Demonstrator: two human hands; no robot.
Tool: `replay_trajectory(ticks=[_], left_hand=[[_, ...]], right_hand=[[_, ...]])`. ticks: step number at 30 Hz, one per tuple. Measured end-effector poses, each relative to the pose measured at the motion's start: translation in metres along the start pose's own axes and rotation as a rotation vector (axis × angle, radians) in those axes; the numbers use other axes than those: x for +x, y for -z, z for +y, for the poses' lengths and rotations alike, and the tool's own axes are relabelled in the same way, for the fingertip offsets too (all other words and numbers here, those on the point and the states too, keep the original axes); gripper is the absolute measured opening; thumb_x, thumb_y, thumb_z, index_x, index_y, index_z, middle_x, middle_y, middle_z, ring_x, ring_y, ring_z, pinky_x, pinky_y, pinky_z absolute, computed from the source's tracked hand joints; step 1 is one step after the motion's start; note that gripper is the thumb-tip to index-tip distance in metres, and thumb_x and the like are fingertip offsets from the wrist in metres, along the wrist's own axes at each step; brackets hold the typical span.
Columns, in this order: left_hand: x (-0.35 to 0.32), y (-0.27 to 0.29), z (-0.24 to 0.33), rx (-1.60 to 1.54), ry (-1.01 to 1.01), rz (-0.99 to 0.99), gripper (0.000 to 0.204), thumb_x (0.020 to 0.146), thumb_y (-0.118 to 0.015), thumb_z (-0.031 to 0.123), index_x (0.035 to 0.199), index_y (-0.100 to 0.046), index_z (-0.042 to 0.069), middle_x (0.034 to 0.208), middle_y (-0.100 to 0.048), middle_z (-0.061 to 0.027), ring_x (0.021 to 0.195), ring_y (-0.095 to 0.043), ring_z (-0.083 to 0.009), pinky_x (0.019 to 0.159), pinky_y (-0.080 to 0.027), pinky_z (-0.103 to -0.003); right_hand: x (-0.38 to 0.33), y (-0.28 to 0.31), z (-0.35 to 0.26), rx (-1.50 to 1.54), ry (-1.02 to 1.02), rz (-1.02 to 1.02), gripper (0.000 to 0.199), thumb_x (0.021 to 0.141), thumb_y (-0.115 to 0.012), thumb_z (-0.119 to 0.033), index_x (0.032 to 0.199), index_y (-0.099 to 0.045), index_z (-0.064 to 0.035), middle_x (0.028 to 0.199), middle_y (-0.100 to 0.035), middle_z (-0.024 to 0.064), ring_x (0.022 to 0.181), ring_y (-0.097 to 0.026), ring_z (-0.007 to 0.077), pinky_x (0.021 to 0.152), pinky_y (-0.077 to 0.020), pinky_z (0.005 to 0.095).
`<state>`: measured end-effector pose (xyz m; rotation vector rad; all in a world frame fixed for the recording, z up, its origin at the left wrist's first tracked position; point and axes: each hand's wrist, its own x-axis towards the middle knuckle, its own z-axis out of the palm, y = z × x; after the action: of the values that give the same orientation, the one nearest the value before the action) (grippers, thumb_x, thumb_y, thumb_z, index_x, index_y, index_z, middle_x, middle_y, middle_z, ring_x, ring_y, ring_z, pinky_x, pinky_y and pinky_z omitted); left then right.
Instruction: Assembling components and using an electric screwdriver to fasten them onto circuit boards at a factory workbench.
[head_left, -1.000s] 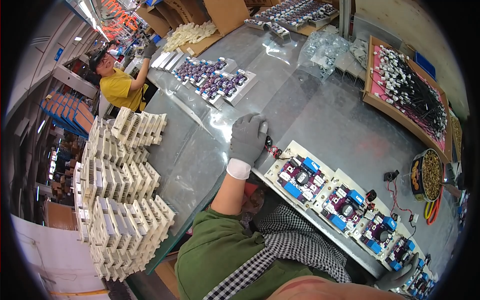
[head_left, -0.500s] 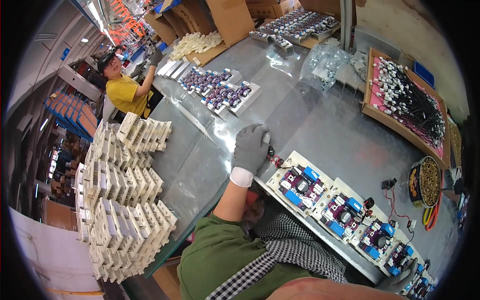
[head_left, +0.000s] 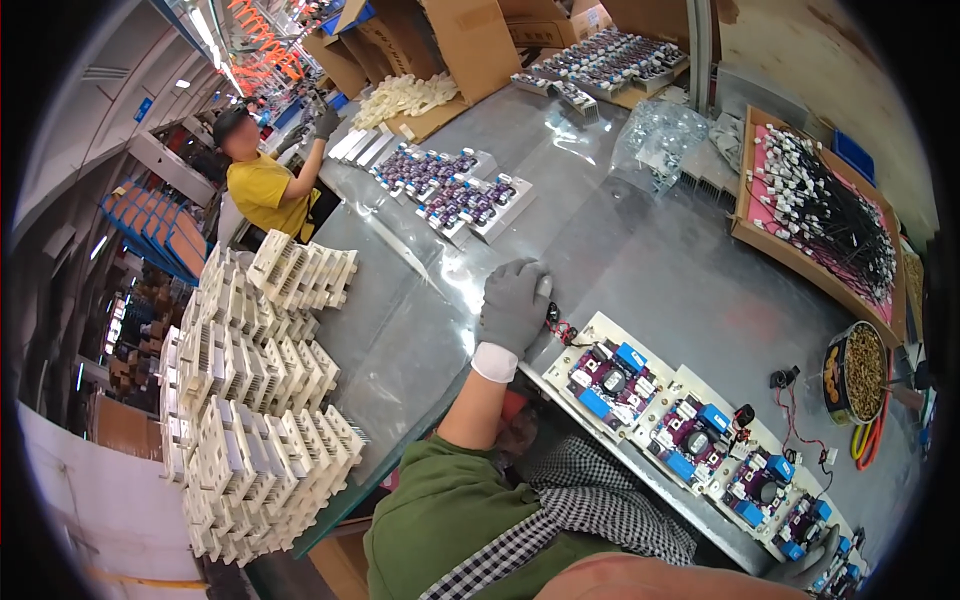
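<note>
My left hand (head_left: 513, 303), in a grey glove with a white cuff, rests on the metal tabletop with its fingers curled. A pale tip shows at its side; I cannot make out what, if anything, is inside. Close beside it lies a black connector on red and black wires (head_left: 563, 331). To the right runs a slanted row of white frames (head_left: 657, 433) carrying purple circuit boards (head_left: 612, 380) with blue blocks and round black parts. My right hand (head_left: 812, 566), also grey-gloved, is at the row's near right end against a board, its fingers mostly hidden.
White finned frames (head_left: 270, 440) stand stacked at the left. Farther back are assembled boards on heatsinks (head_left: 450, 190), a clear plastic bag (head_left: 660, 140) and a carton of wired connectors (head_left: 815, 210). A tin of screws (head_left: 855, 372) stands right. A co-worker in yellow (head_left: 270, 190) is far left.
The whole view has shifted slightly, so things sit a little farther right. Both hands keep nearly the same places beside the boards and wires.
</note>
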<state>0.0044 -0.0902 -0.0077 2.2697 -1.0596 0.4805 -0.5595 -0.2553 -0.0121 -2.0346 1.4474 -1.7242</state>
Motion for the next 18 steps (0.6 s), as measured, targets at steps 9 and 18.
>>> replay_trajectory(ticks=[9, 18], left_hand=[[-0.001, -0.001, -0.001, 0.013, -0.001, 0.006, 0.019, 0.090, -0.063, 0.019, 0.105, -0.070, 0.009, 0.109, -0.070, -0.0124, 0.105, -0.064, -0.0345, 0.093, -0.049, -0.045], [-0.001, -0.001, -0.003, -0.004, 0.008, -0.025, 0.021, 0.092, -0.062, 0.022, 0.107, -0.069, 0.009, 0.112, -0.068, -0.0140, 0.107, -0.062, -0.0354, 0.096, -0.047, -0.047]], right_hand=[[0.018, -0.009, -0.046, -0.143, 0.147, -0.016, 0.042, 0.106, -0.045, -0.026, 0.107, -0.069, 0.0087, 0.092, -0.069, 0.0176, 0.077, -0.064, 0.0255, 0.069, -0.0530, 0.0309], [0.001, 0.004, -0.001, -0.018, -0.032, -0.055, 0.049, 0.107, -0.044, -0.034, 0.113, -0.065, 0.0103, 0.108, -0.066, 0.0254, 0.097, -0.063, 0.0392, 0.086, -0.0519, 0.0461]])
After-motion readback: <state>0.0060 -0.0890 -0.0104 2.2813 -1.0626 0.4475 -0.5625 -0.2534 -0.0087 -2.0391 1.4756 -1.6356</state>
